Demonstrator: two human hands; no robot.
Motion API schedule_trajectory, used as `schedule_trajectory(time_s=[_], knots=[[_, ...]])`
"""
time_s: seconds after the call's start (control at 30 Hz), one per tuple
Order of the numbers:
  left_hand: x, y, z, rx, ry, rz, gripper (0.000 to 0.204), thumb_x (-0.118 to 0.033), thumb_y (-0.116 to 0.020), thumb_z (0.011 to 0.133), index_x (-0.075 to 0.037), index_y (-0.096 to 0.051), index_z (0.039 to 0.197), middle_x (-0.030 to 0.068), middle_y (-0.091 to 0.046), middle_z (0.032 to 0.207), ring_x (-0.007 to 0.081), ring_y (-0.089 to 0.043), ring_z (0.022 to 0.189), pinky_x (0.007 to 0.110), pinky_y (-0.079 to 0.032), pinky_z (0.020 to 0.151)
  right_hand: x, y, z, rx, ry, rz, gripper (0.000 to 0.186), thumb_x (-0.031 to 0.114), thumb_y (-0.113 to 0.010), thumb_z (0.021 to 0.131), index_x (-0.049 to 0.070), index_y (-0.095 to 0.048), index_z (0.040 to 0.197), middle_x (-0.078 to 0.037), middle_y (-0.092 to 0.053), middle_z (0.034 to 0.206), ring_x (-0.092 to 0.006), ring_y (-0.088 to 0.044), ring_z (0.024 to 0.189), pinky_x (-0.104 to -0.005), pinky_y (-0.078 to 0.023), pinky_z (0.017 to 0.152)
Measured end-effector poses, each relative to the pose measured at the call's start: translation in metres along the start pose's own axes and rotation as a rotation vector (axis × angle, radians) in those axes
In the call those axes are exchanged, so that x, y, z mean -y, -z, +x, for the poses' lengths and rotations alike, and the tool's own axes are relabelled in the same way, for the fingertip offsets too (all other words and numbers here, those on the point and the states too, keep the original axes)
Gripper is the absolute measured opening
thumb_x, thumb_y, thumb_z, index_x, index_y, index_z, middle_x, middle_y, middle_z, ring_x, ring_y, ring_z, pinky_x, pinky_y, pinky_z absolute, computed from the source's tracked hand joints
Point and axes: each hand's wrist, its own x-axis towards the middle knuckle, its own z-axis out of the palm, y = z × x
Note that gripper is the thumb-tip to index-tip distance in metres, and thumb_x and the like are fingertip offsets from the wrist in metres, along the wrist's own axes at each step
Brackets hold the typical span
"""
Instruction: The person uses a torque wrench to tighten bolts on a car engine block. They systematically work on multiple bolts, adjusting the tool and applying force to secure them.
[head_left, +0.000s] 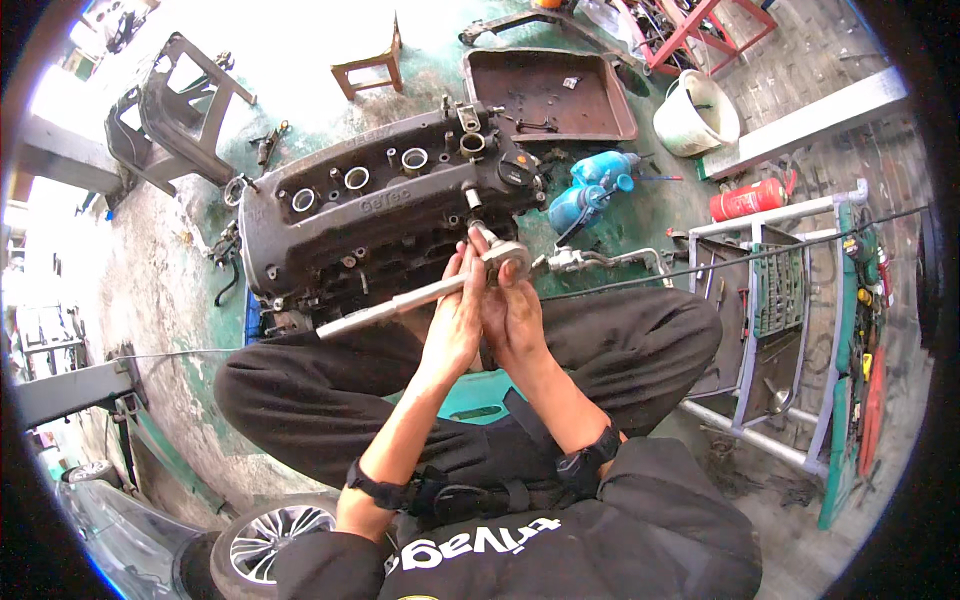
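Observation:
A silver ratchet wrench (pixel 390 307) with a long tube-like handle lies across my hands, its head near a short silver extension on the right part of a dark engine top (pixel 320 230) with round openings. My left hand (pixel 455 315) is closed on the handle near the head. My right hand (pixel 510 310) is closed around the ratchet head, partly behind it; some of its fingertips are hidden. Both hands are close together just in front of the engine's near side, above my crossed legs.
A brown tray (pixel 615 100), blue bottles (pixel 590 195), metal linkage (pixel 575 260) and a red extinguisher (pixel 745 200) lie behind and right. A white bucket (pixel 685 115), tool cart (pixel 760 330), steel stand (pixel 180 110), wooden stool (pixel 365 70), cable and wheel (pixel 270 540) are around me.

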Motion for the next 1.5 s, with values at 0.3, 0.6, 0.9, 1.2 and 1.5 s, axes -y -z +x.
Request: schedule_trajectory(time_s=[0.3,0.6,0.9,1.2,1.5], knots=[[0.0,0.029,-0.066,0.331,0.431,-0.217,0.044,-0.031,-0.059,0.097,0.0,-0.058,0.128,0.0091,-0.069,0.102,0.0122,-0.064,0.09,0.028,-0.054,0.071,0.023,-0.008,0.009,-0.066,-0.048,-0.254,0.057,0.032,-0.067,0.091,0.003,-0.045,0.136,-0.019,-0.069,0.096,-0.0212,-0.066,0.072,-0.0318,-0.055,0.065],[0.02,0.061,-0.054,0.022,0.373,-0.209,0.038,-0.021,-0.064,0.094,0.003,-0.059,0.124,0.01,-0.069,0.096,0.0124,-0.065,0.085,0.027,-0.055,0.068,0.066,-0.019,0.036,0.359,-0.053,-1.293,0.063,0.03,-0.077,0.083,0.002,-0.045,0.129,-0.013,-0.065,0.084,-0.0226,-0.062,0.066,-0.0354,-0.05,0.061],[0.005,0.042,-0.017,-0.131,-0.311,0.421,0.055,-0.019,-0.077,0.079,-0.003,-0.056,0.127,0.0138,-0.066,0.113,0.0219,-0.066,0.1,0.031,-0.053,0.084,0.091,-0.038,0.043,0.858,0.495,-2.38,0.032,0.01,-0.062,0.081,0.003,-0.052,0.11,-0.016,-0.064,0.095,-0.031,-0.066,0.084,-0.0417,-0.053,0.071],[0.0,0.018,0.015,-0.266,-0.325,0.27,0.046,-0.026,-0.081,0.07,0.001,-0.062,0.101,0.0182,-0.063,0.092,0.0344,-0.064,0.084,0.038,-0.052,0.077,0.092,-0.048,0.056,0.923,1.043,-2.398,0.022,0.014,-0.06,0.078,0.01,-0.066,0.098,-0.012,-0.062,0.114,-0.0293,-0.054,0.115,-0.0424,-0.04,0.1],[-0.01,0.027,0.012,-0.13,0.004,0.102,0.043,-0.033,-0.083,0.073,0.002,-0.069,0.094,0.0104,-0.07,0.08,0.0138,-0.064,0.072,0.03,-0.053,0.07,0.101,-0.036,0.052,-0.163,1.031,-2.334,0.079,0.026,-0.087,0.059,0.008,-0.05,0.127,-0.016,-0.05,0.122,-0.0357,-0.049,0.116,-0.0454,-0.043,0.098]])
